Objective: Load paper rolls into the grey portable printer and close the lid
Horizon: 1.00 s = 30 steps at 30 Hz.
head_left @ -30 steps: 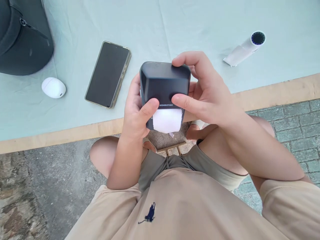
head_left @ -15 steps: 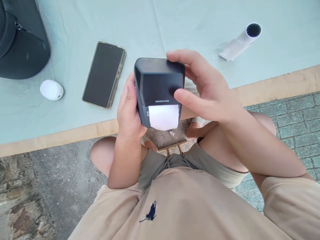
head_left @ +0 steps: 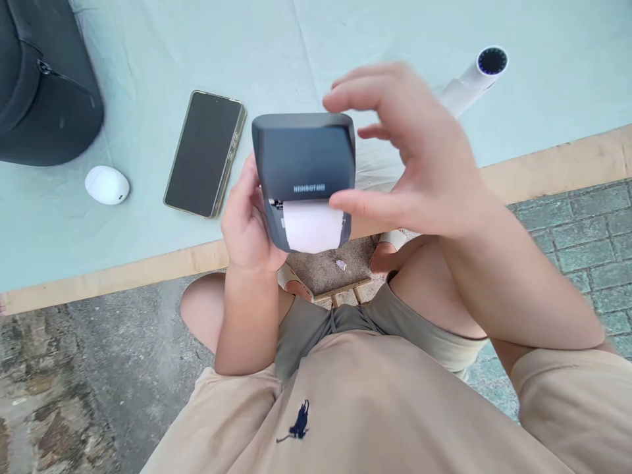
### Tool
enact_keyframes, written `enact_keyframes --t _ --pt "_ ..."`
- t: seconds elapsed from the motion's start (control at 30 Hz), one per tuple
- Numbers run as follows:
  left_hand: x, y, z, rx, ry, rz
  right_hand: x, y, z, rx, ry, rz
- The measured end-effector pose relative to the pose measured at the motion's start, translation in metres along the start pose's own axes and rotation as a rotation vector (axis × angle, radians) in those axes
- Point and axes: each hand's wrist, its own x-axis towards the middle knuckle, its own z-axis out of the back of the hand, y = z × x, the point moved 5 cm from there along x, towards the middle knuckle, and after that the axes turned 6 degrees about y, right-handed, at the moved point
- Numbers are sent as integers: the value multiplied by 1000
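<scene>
A dark grey label printer is held over the table's front edge, above my lap. White label paper sticks out of its slot below the lid. My left hand grips the printer from its left side and underneath. My right hand hovers at the printer's right side with fingers spread, its thumb near the lower right corner by the paper; whether it touches the printer I cannot tell.
On the pale green tablecloth lie a phone face up, a small white case, a black bag at the far left and a white handheld fan at the right. Paved ground lies below the table.
My right hand has lifted off the printer's lid and opened its fingers. The lid has tipped up a little, showing more of the paper. My left thumb has moved off the front.
</scene>
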Motion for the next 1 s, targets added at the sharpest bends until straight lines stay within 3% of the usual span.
enact_keyframes --t 0.17,0.27,0.33,0.4,0.53,0.6,0.67,0.77,0.9,1.0 --pt "-1 3 -4 36 124 -3 2 7 17 121 -408 -93" --pt "-3 5 -3 40 118 -3 3 6 18 231 -519 -128" --pt "-3 4 -4 23 110 -10 6 8 14 102 -435 -125" --pt "-4 3 -6 4 111 -10 11 10 5 -121 -222 -148" --pt "-5 1 -8 -36 143 -9 15 4 -14 -465 167 -383" --pt "-6 2 -7 -30 159 -9 15 3 -19 -551 281 -436" --pt "-6 3 -6 8 157 -8 14 4 -21 -537 313 -400" --pt "-7 3 -4 67 117 -12 8 10 -11 -371 236 -281" --pt "-8 1 -3 63 55 -19 -3 15 13 108 65 -122" --pt "-5 1 -1 39 16 -16 -9 -10 27 529 -226 -246"
